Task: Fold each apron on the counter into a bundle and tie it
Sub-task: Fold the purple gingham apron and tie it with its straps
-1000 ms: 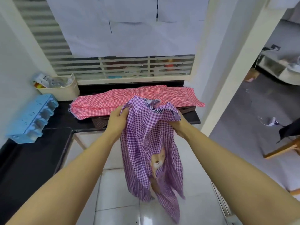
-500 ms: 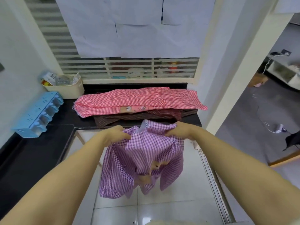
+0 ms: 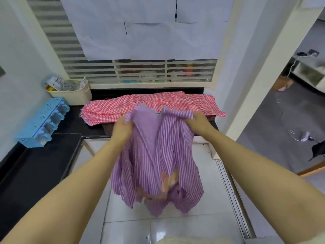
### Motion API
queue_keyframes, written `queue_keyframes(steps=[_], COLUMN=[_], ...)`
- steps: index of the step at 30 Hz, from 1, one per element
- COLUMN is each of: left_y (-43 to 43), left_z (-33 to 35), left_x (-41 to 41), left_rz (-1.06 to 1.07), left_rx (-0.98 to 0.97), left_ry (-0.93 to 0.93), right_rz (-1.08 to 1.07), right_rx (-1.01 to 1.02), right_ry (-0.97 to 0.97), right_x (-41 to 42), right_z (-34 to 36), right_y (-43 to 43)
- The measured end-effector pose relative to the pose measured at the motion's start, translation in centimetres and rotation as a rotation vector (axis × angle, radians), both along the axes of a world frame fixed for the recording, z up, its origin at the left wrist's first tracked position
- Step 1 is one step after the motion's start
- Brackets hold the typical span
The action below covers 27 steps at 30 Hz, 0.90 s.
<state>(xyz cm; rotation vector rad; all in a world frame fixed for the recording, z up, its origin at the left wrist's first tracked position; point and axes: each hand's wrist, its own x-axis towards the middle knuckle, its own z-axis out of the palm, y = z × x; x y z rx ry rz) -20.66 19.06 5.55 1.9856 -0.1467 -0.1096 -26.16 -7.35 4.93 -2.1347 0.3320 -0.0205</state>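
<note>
Two hands, the left hand (image 3: 122, 130) and right hand (image 3: 200, 122), clutch the top edge of a purple apron (image 3: 156, 155) at mid-frame, fingertips buried in its folds. Blur smears its checks into stripes and makes its orange patch unreadable. It hangs over the floor, in front of a red apron (image 3: 109, 110) on the black counter (image 3: 70, 124).

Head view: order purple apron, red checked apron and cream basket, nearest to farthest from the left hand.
1. The purple apron, gripped in the left hand.
2. The red checked apron, on the counter just behind.
3. The cream basket, back left.
</note>
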Motion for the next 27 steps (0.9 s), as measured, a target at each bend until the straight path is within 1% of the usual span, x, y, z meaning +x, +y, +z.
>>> queue_keyframes(steps=[1,2,3,4,5,6,7,8,9,10,12,14,15,17,18,19,21,22,23,25,26,27], left_y=[-0.1,-0.2,-0.3,-0.4,-0.5,-0.3,-0.1,0.1,0.3,0.5,1.3,1.6,1.5,1.0,0.8,0.6,0.9,1.2,1.4,1.4,1.3,1.2], left_z=[0.5,1.2,1.4,1.1,0.5,-0.6,-1.4,-2.1,-2.2,-1.9,-0.8,0.5,0.9,1.7,1.3,0.8,-0.5,-0.9,-1.0,-0.1,0.7,1.1], left_x=[0.5,0.5,0.1,-0.5,-1.4,-2.3,-2.9,-3.1,-2.9,-2.6,-1.1,0.1,0.2,-0.5,-0.9,-1.4,-2.1,-2.0,-1.7,-1.0,-0.8,-0.7], left_rz=[0.15,0.162,0.073,-0.09,-0.281,-0.459,-0.564,-0.546,-0.457,-0.343,-0.146,-0.122,-0.144,-0.185,-0.199,-0.237,-0.337,-0.331,-0.277,-0.114,-0.065,-0.084], left_rx=[-0.091,-0.137,-0.129,-0.077,0.063,0.259,0.416,0.466,0.379,0.236,0.036,-0.036,-0.082,-0.209,-0.219,-0.166,0.045,0.089,0.067,-0.098,-0.156,-0.161], left_ry=[-0.135,-0.186,-0.159,-0.044,0.133,0.284,0.378,0.402,0.411,0.416,0.379,0.348,0.337,0.357,0.37,0.378,0.364,0.31,0.235,0.095,0.036,0.007], right_rz=[-0.15,-0.235,-0.264,-0.217,-0.088,0.108,0.32,0.496,0.584,0.574,0.366,0.163,0.114,0.084,0.092,0.117,0.215,0.235,0.209,0.068,-0.008,-0.049], right_rx=[0.065,0.114,0.139,0.124,0.082,0.017,-0.052,-0.081,-0.1,-0.105,-0.033,0.074,0.083,0.063,0.065,0.073,0.04,0.011,0.008,0.122,0.192,0.24], right_ry=[-0.198,-0.331,-0.379,-0.326,-0.158,0.123,0.427,0.671,0.774,0.732,0.472,0.269,0.184,0.039,0.014,0.033,0.156,0.177,0.134,-0.031,-0.115,-0.15], right_x=[0.3,0.6,0.7,0.6,0.2,-0.5,-1.4,-2.2,-2.7,-2.8,-2.1,-1.2,-0.8,-0.8,-0.8,-0.9,-1.7,-2.0,-2.1,-2.2,-2.0,-1.8], right_z=[0.6,1.3,1.7,1.9,1.6,1.3,0.7,0.1,-0.5,-0.9,-0.9,0.2,0.8,1.3,1.1,0.6,-0.4,-0.7,-0.6,1.0,1.8,2.3], right_y=[0.2,0.6,1.1,1.6,2.0,2.4,2.8,3.0,2.9,2.6,1.6,1.0,0.8,1.0,1.1,1.0,1.1,1.1,1.1,1.4,1.5,1.5])
